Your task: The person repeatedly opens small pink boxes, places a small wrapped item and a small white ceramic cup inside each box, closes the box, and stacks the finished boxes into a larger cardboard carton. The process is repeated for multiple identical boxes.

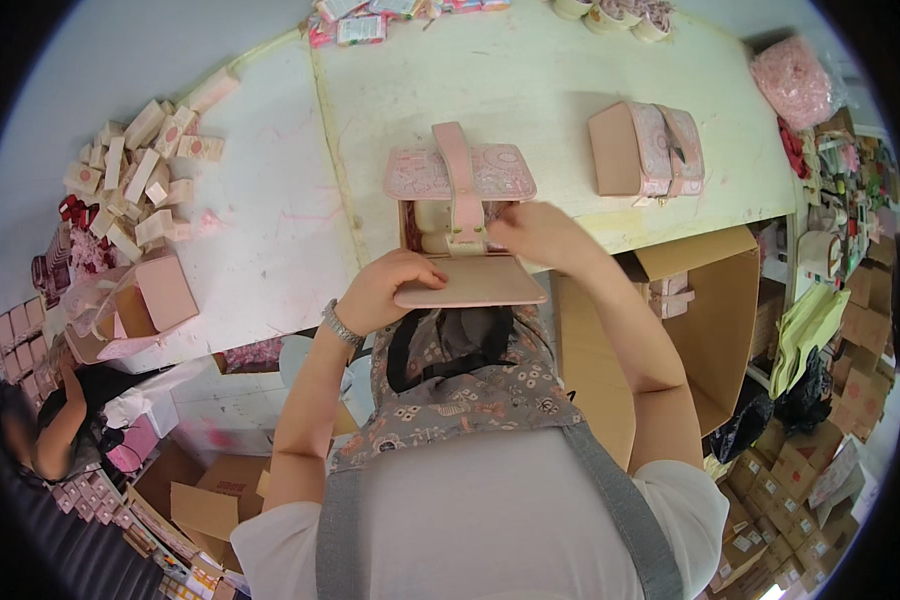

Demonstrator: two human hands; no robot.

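Observation:
An opened pink gift box with a patterned lid (501,169) and a pink strap (459,176) stands at the table's front edge. Items show inside it, among them a pale rounded one; their kind cannot be told. My left hand (397,283), with a metal watch above it on the wrist, rests on the plain pink flap (476,281), thumb on top and fingers along its left side. My right hand (529,231) reaches to the box's right side, its fingertips partly hidden at the opening. A closed box of the same kind (649,150) stands further right on the table.
Small cartons (142,165) lie heaped on the white table (270,150) at left, above another open pink box (166,294). Packets (360,28) and cups (622,16) stand at the far edge. A cardboard carton (712,322) is below right. A co-worker (64,420) is at far left.

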